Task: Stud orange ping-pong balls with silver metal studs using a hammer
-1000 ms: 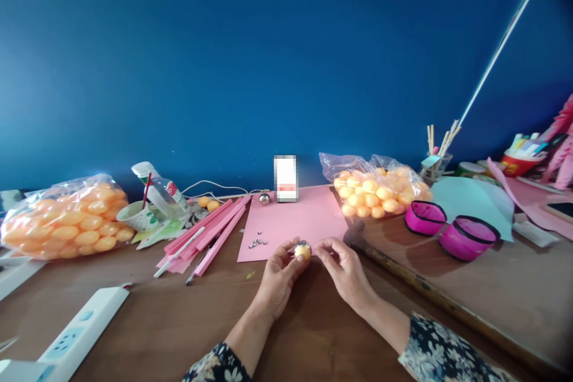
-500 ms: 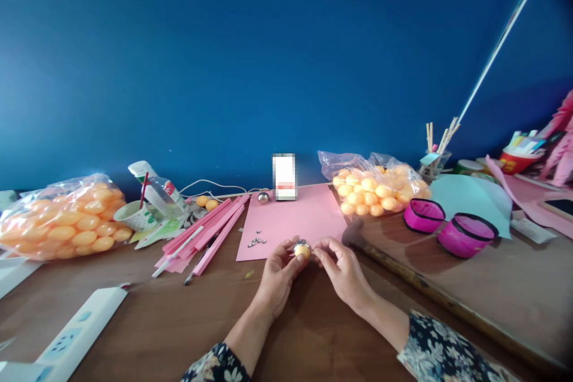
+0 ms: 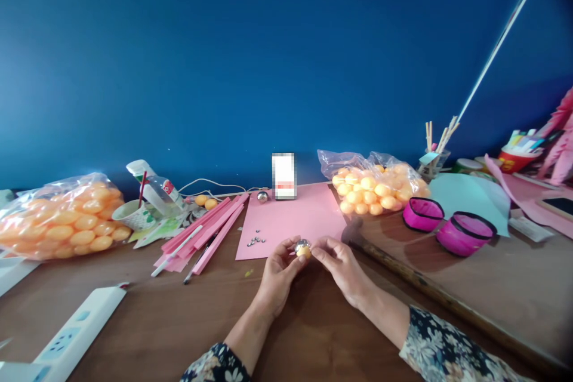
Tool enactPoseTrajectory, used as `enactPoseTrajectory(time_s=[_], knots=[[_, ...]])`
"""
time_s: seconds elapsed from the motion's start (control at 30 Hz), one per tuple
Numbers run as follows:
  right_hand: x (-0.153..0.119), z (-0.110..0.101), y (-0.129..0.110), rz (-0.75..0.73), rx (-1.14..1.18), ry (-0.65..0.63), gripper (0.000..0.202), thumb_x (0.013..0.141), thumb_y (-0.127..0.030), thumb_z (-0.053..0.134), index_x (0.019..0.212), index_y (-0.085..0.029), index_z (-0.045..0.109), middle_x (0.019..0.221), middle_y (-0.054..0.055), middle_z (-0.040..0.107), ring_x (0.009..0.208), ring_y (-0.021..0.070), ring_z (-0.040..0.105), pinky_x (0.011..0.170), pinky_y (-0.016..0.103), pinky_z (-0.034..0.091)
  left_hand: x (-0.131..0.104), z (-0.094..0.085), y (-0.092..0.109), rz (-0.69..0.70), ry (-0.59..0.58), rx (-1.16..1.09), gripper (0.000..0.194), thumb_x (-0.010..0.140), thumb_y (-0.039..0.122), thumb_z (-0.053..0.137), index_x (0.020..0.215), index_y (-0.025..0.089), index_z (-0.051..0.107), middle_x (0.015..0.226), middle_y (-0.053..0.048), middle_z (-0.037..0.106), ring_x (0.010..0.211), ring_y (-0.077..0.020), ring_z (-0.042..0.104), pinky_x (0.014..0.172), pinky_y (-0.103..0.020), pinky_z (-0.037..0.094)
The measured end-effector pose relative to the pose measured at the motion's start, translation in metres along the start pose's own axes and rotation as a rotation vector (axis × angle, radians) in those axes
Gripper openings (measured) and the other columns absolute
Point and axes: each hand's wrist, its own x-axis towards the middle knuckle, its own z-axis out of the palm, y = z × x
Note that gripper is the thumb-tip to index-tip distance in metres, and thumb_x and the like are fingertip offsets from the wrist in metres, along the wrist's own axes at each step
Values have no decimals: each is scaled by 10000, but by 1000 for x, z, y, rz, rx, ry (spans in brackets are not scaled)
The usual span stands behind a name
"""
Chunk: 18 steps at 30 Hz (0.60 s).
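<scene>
A small ball (image 3: 304, 250), pale orange below and shiny silver above, is held between the thumb and fingers of my left hand (image 3: 280, 268). My right hand (image 3: 336, 262) is closed in a pinch right at the ball's right side; whatever its fingertips hold is hidden or too small to name. Under and beyond both hands lies a pink sheet (image 3: 298, 215). Several tiny silver beads (image 3: 256, 241) are scattered on its left part. Near its far left corner rests a shiny silver ball (image 3: 262, 196).
Behind stands a phone with a blurred screen (image 3: 284, 176). Bags of orange balls lie right (image 3: 369, 191) and left (image 3: 80, 221). Pink strips (image 3: 210, 227), a power strip (image 3: 71, 328), a wooden stick (image 3: 430, 286) and magenta ring-shaped bands (image 3: 465, 234) surround the work area.
My right fingertips have come slightly closer to the ball and now meet its side. My left hand keeps hold of the ball, with little movement.
</scene>
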Motion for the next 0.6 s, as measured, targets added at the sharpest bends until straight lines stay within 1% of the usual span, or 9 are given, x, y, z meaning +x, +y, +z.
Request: enactPoseTrajectory(time_s=[0.13, 0.27, 0.4, 0.6], knots=[[-1, 1, 0, 100, 152, -26, 185, 753, -340, 599, 694, -173, 546, 630, -35, 484, 544, 79, 375, 495, 198, 295, 0, 0, 1, 10, 7, 10, 389, 693, 182, 668, 1061, 195, 544, 1013, -60, 633, 906, -154, 592, 848, -290, 442], [-2, 0, 2, 142, 191, -41, 239, 733, -392, 612, 683, -170, 539, 581, -47, 423, 512, 74, 321, 474, 202, 259, 0, -1, 1, 18, 24, 31, 403, 678, 198, 680, 1059, 186, 550, 1010, -70, 637, 910, -170, 595, 845, -304, 446], [-1, 0, 3, 149, 219, -61, 234, 734, -386, 617, 703, -164, 549, 595, -42, 432, 522, 73, 321, 483, 204, 262, 1, -1, 0, 29, 25, 51, 396, 676, 196, 681, 1051, 184, 553, 1014, -71, 634, 919, -170, 589, 850, -306, 443], [-1, 0, 4, 149, 250, -92, 200, 753, -360, 607, 724, -165, 570, 655, -30, 497, 570, 75, 375, 533, 201, 310, 0, -1, -1, 51, 18, 73, 390, 674, 185, 679, 1041, 172, 547, 1016, -76, 628, 925, -180, 588, 849, -323, 449]])
